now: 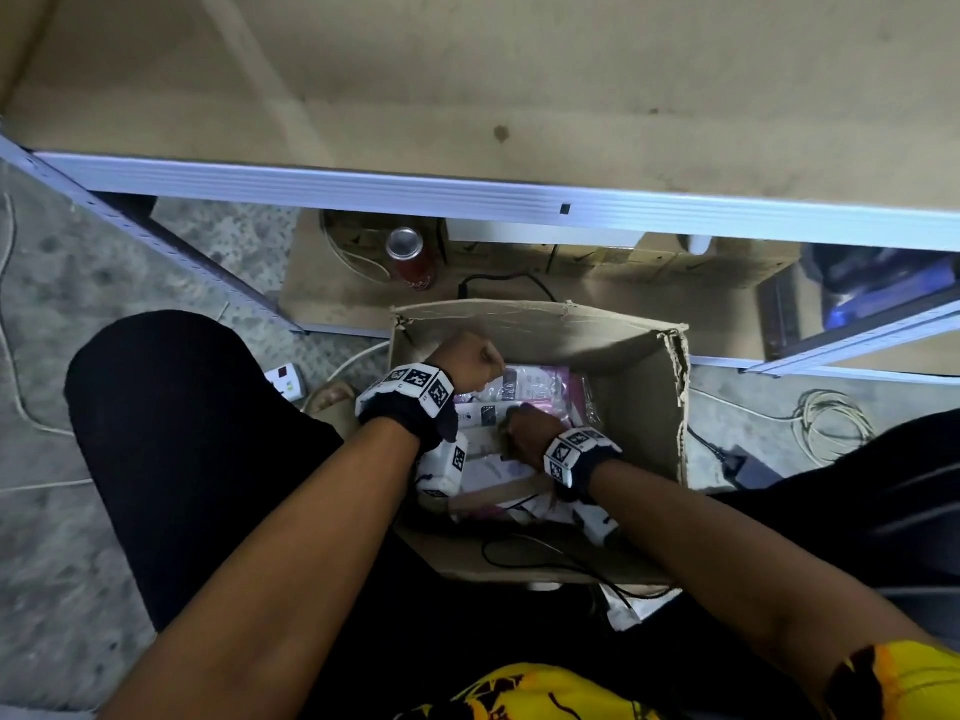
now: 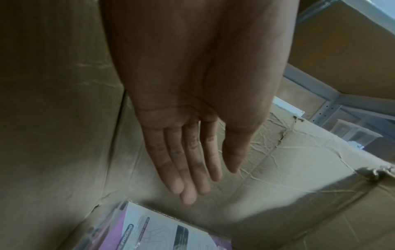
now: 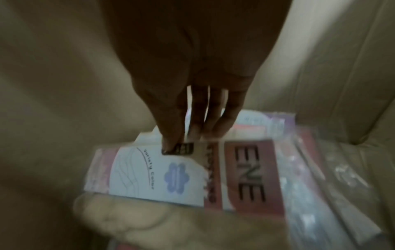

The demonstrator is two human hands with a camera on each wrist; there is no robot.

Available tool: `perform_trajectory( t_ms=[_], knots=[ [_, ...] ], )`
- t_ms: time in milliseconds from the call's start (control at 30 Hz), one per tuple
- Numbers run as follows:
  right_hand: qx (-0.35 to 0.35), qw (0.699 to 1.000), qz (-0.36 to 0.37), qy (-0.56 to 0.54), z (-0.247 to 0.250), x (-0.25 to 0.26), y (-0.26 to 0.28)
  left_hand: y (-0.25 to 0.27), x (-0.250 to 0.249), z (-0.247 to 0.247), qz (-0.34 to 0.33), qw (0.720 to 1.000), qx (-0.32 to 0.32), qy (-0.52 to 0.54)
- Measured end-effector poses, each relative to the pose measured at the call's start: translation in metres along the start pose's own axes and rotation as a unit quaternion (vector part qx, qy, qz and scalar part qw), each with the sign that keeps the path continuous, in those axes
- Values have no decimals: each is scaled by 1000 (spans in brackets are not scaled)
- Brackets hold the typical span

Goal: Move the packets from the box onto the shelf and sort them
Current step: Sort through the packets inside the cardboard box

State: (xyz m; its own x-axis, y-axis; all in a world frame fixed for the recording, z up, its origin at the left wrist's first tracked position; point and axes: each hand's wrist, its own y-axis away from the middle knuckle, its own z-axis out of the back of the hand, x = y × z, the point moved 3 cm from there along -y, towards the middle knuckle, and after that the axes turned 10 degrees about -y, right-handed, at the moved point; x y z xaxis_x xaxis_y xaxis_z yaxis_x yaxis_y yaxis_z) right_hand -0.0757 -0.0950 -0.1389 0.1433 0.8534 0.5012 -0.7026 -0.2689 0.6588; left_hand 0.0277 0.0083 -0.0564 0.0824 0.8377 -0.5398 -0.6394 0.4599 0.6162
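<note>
Inside the cardboard box [image 1: 634, 387] on the floor, both hands were down among the packets [image 1: 530, 381]. The right hand [image 3: 192, 94] had its fingers [image 3: 171, 135] pinching the edge of a pink and white packet [image 3: 171, 172] on top of the pile. The left hand [image 2: 192, 118] hovered near the box wall with straight, relaxed fingers [image 2: 186, 169], holding nothing. The step in hand seemed to be picking up a packet; no packet showed on the shelf [image 1: 519, 96] above. Next, the packet probably needed a firmer grip and a lift clear of the torn box rim.
</note>
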Motion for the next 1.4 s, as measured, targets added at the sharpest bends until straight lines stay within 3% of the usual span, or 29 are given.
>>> perform_trajectory(
  t_ms=[100, 367, 667, 867, 1000, 1167, 1267, 1400],
  knots=[
    [-50, 998, -11, -27, 14, -5, -4, 4, 0, -1, -2, 999, 11, -50],
    [-10, 997, -69, 21, 8, -19, 2, 4, -1, -2, -10, 999, -3, -46],
    [9, 999, -50, 12, 10, -16, 15, -3, 2, -16, -4, 998, 9, -55],
    [-14, 998, -50, 20, 55, -20, 40, -17, 16, -30, 66, 994, 47, -79],
    [-60, 995, -75, 5, 88, -23, 56, -25, 44, -38, 175, 970, -10, -170],
    [-102, 987, -127, -4, 108, -27, 67, -30, 63, -47, 227, 947, -47, -223],
    [-138, 982, -129, -28, 123, -28, 72, -32, 61, -60, 197, 956, -8, -216],
    [-178, 977, -111, -48, 140, -31, 75, -30, 39, -86, 104, 962, 77, -239]
  ],
)
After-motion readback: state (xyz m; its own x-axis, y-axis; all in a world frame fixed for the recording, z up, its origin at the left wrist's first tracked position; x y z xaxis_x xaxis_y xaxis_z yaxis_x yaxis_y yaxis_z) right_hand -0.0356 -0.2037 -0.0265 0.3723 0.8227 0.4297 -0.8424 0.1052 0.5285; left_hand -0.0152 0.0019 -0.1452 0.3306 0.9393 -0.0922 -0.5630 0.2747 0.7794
